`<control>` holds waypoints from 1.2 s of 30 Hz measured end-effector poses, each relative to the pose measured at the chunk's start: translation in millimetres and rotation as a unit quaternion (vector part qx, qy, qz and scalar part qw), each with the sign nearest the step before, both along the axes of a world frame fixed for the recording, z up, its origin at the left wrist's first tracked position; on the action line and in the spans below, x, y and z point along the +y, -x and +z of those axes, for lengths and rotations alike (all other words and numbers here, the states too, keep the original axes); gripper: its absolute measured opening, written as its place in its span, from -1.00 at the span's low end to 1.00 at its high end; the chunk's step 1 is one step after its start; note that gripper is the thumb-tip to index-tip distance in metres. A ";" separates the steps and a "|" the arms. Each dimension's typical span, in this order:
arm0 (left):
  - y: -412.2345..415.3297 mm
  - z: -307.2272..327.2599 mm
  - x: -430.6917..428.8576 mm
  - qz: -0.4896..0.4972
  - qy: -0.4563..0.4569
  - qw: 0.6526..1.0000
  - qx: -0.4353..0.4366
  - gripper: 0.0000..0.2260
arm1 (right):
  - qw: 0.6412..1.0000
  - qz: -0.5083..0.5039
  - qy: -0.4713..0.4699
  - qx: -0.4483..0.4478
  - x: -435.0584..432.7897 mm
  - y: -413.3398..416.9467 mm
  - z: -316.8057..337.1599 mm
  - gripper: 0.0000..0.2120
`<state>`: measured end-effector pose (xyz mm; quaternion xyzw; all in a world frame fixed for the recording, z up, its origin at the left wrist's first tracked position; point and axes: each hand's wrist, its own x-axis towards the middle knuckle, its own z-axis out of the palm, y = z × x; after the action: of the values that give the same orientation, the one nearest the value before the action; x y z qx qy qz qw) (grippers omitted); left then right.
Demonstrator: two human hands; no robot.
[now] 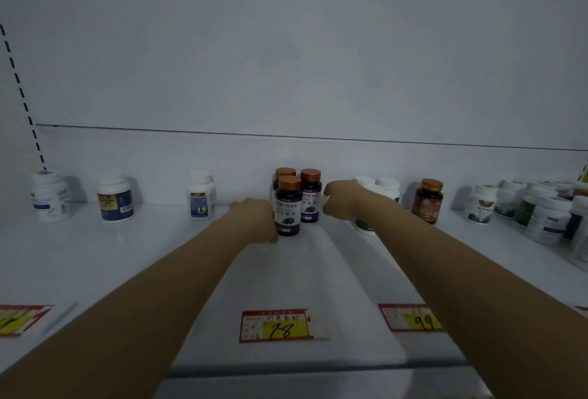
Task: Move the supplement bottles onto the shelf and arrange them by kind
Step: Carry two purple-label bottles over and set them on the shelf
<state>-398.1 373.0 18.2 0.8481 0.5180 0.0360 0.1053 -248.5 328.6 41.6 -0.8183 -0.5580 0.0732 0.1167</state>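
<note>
Grouping step on the white shelf (127,255): left hand (257,220)'s grip curls round the front copper-capped purple-labelled bottle (288,210), right hand (340,198)'s grip, just right of it, unclear; next, probably a gentle upright release.

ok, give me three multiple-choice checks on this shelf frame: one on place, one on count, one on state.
1. Where do the purple-label bottles stand on the shelf?
A. at the far left end
B. in the middle, behind the price tag marked 78
C. in the crowded group at the right

2. How many bottles are in that group?
A. two
B. five
C. three

3. How is the front purple-label bottle standing?
A. upright, cap on
B. lying on its side
C. upright, cap off

Key:
1 B: the group lines up with the 78 tag at the shelf's front edge.
2 C: three copper caps show, one per bottle.
3 A: it stands on its base with its cap in place.
</note>
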 end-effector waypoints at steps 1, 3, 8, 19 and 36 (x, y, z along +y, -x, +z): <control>2.5 0.6 -4.9 0.001 -0.007 1.000 0.011 -0.57 | 1.000 0.006 0.016 -0.027 -7.6 2.8 1.3 -0.64; 6.1 1.9 -15.2 0.002 -0.017 0.999 0.028 -0.61 | 0.997 0.021 0.045 -0.066 -19.4 5.2 0.1 -0.62; 8.2 7.9 -41.7 -0.001 -0.026 0.998 0.050 -0.55 | 0.994 0.036 0.071 -0.080 -50.8 3.5 -4.1 -0.59; -48.2 38.3 -166.8 -0.227 -0.091 0.969 -0.025 -0.57 | 0.987 -0.122 0.010 -0.101 -236.0 -19.2 12.7 -0.62; -173.2 8.3 -428.6 -0.484 -0.042 0.873 -0.046 -0.62 | 0.879 -0.473 0.046 -0.044 -584.9 -74.9 -37.6 -0.59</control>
<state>-224.9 -55.6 26.4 0.9937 0.0358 0.0407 0.0976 -173.6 -256.3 4.0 -0.9916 -0.1051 -0.0010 0.0749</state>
